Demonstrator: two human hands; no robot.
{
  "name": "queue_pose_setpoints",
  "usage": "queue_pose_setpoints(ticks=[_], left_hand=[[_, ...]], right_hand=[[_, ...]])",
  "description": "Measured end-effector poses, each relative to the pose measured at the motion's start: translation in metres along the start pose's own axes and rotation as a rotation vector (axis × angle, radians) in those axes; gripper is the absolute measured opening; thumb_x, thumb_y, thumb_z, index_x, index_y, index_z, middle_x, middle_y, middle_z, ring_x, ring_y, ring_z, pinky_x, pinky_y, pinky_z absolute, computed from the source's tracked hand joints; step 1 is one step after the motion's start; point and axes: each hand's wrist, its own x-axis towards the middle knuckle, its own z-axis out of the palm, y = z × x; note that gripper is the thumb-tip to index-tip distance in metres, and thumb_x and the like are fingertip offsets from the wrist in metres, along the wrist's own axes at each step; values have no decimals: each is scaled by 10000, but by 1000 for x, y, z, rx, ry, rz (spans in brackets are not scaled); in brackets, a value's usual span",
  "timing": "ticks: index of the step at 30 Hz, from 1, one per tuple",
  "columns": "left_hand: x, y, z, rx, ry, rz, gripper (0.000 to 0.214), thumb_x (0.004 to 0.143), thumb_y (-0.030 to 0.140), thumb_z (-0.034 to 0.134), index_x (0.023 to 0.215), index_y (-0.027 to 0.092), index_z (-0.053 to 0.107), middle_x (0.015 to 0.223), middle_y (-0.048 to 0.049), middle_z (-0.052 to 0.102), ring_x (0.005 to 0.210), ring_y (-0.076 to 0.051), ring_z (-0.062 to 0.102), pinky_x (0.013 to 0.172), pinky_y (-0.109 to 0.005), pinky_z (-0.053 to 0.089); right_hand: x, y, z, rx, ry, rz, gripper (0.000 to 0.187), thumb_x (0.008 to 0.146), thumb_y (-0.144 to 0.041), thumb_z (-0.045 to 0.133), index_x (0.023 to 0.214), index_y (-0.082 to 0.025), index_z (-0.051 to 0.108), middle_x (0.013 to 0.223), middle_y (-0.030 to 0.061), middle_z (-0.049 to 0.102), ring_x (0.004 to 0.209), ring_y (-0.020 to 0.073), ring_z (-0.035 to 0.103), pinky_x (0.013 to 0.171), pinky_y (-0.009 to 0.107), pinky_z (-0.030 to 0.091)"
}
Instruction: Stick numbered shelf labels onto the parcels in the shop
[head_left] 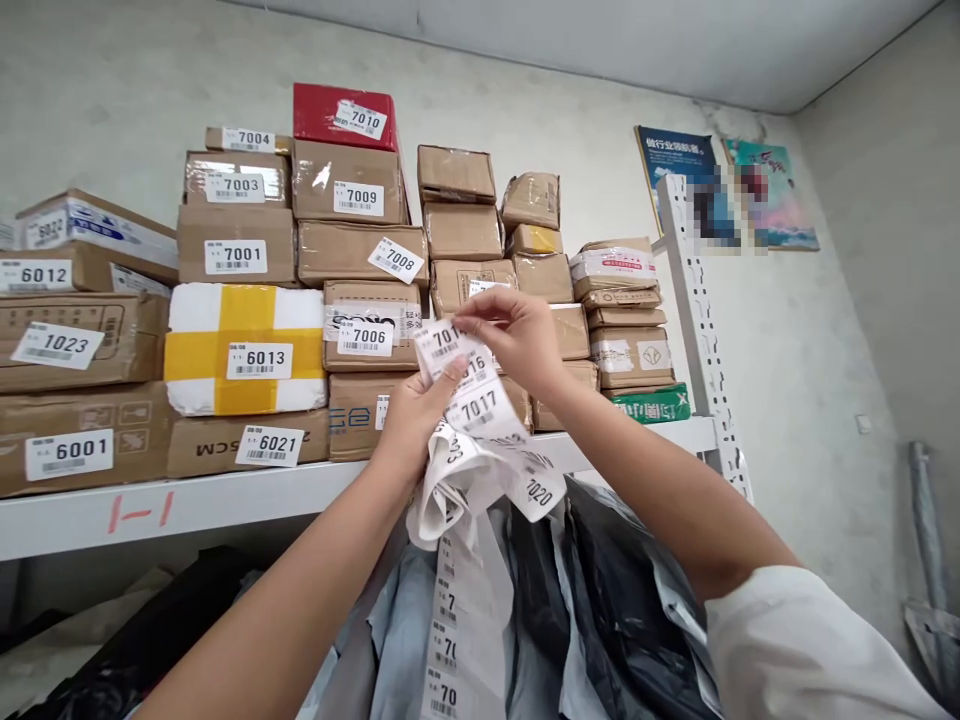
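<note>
A long strip of white numbered barcode labels [480, 405] is bunched and curled in my left hand [412, 420], its thumb pressed on the strip. The strip's loose end hangs down below the shelf edge. My right hand [517, 330] pinches the top label, which begins with 701 and has its last digit partly covered by the fingers. A label ending in 7017 shows below it. Behind the hands, cardboard boxes stand stacked; the nearest labelled one is a box marked 7006 [367, 380].
A white metal shelf [225, 497] carries several stacks of boxes, including a red box [319, 115] on top and a white box with yellow tape [195, 345]. Below hang or stand grey and black plastic parcels [622, 590]. A perforated shelf post [686, 300] rises at the right.
</note>
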Motion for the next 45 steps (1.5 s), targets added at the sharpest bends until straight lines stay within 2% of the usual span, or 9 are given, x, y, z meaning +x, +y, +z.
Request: queue_pose_setpoints(ticks=[6,10,13,15,21,27,31,38,45], left_hand=[[-10,-7,-17,372,-98,-49,373,722,505,761,688,142,683,690,-58,714,562,-141,623,466,-203,449],[-13,-8,-26,356,-84,-4,356,753,509,735,723,157,686,734,-48,729,588,-137,628,490,-199,468],[-14,-5,-29,296,-28,13,357,729,511,755,756,159,701,737,-54,734,591,-154,639,498,-219,494],[-16,-4,-29,251,9,31,356,711,506,773,755,160,703,711,-47,728,581,-152,635,503,-222,503],[-13,-6,-25,151,63,86,372,708,521,769,843,179,714,775,-47,748,640,-172,669,556,-238,528],[-6,9,-24,503,-307,-92,436,720,540,743,938,163,746,896,-119,756,797,-265,709,630,-308,552],[-6,18,-10,336,-115,150,608,665,425,825,1212,243,634,1094,-96,723,886,-251,700,739,-348,569],[-1,7,4,335,64,281,410,771,569,681,887,177,651,784,-40,702,677,-167,629,589,-244,497],[-9,18,-3,447,228,466,346,838,547,612,861,202,633,779,-12,667,726,-151,603,636,-209,479]], right_hand=[[113,52,-10,-436,196,49,57,871,-157,578,908,-184,613,855,48,648,839,188,625,830,373,509],[144,66,-9,-742,152,117,390,770,-94,695,1113,-204,544,966,93,615,913,263,605,854,441,490],[131,45,-13,-871,275,138,630,689,-89,788,1224,-230,486,1297,176,462,1072,348,561,885,494,482],[110,24,-20,-781,237,99,506,750,-165,767,1188,-218,520,1317,161,450,1149,348,530,922,488,479],[20,-8,-31,40,-558,162,368,788,-463,716,1022,-194,624,985,61,664,905,189,649,750,324,559],[-18,-1,-33,180,-397,295,319,758,-359,760,981,-203,593,734,-19,604,629,110,580,533,247,467],[-23,-6,-38,117,-348,222,250,805,-327,719,981,-213,581,628,-59,520,526,76,474,471,228,377],[-10,-11,-28,-36,22,25,87,839,-294,665,807,-223,628,850,15,668,789,148,625,669,299,522],[29,-24,-27,109,-360,292,368,611,-369,853,876,-161,704,836,61,717,724,163,659,567,277,554]])
